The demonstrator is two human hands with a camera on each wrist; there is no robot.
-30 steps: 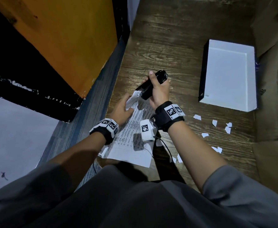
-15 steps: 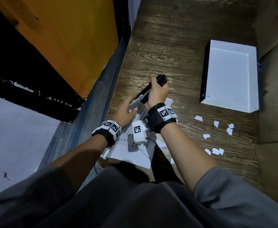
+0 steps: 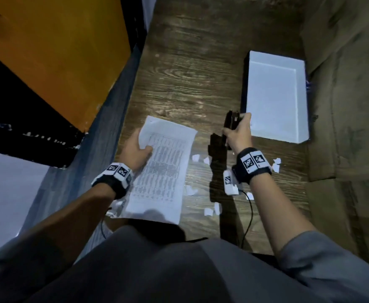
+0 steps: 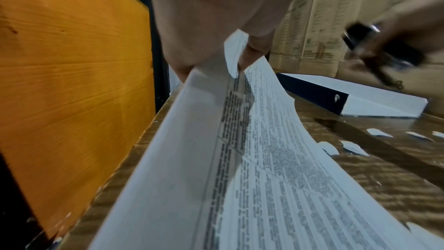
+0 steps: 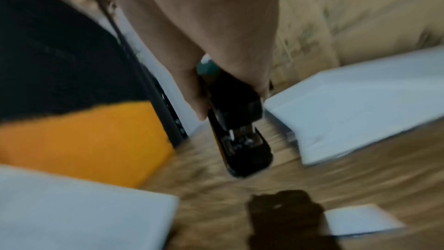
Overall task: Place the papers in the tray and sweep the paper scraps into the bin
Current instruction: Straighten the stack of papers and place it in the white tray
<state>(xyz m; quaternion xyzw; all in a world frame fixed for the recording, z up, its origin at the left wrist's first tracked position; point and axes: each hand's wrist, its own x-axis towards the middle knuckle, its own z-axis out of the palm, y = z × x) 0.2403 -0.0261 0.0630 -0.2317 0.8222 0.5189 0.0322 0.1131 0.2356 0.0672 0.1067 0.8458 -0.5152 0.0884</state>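
Note:
My left hand (image 3: 135,149) grips the left edge of the printed papers (image 3: 161,169), thumb on top, lifting that edge off the wooden table; the left wrist view shows the sheets (image 4: 264,168) pinched between thumb and fingers. My right hand (image 3: 237,132) holds a black stapler (image 3: 230,125) above the table, just left of the white tray (image 3: 275,99). The right wrist view shows the stapler (image 5: 238,136) gripped and pointing down, blurred. Several white paper scraps (image 3: 275,165) lie scattered on the table between my arms and to the right. No bin is in view.
An orange wooden panel (image 3: 54,55) stands at the left beyond the table edge. Cardboard (image 3: 343,106) lines the right side behind the tray. A thin black cable (image 3: 250,217) hangs from my right wrist. The wooden table (image 3: 190,68) stretches away beyond the papers.
My right hand has drawn the stapler off the papers' corner and moved it right, toward the tray. The left hand now holds the papers by their left edge.

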